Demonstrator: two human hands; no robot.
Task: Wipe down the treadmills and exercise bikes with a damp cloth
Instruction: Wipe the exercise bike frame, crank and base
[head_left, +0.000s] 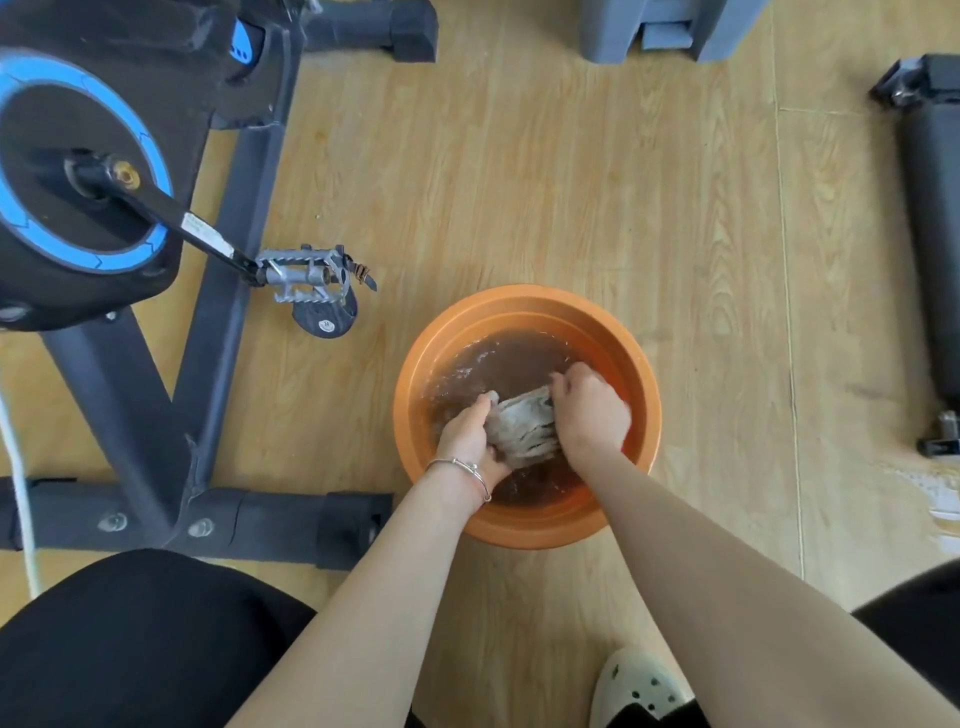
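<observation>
Both hands wring a cloth (524, 428) in an orange basin (410, 384).

Left hand (467, 439) and right hand (589, 410) curl their fingers tightly around it over murky water, right of the exercise bike (104, 182).

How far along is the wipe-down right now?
Done: unclear; the murky brown water suggests some wiping happened. In hand: left hand and right hand grip the cloth in the orange basin. Left: wring it, then wipe the exercise bike beside the basin.

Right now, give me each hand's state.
Left hand: closed, gripping the cloth in the basin.
Right hand: closed, gripping the same cloth.
</observation>
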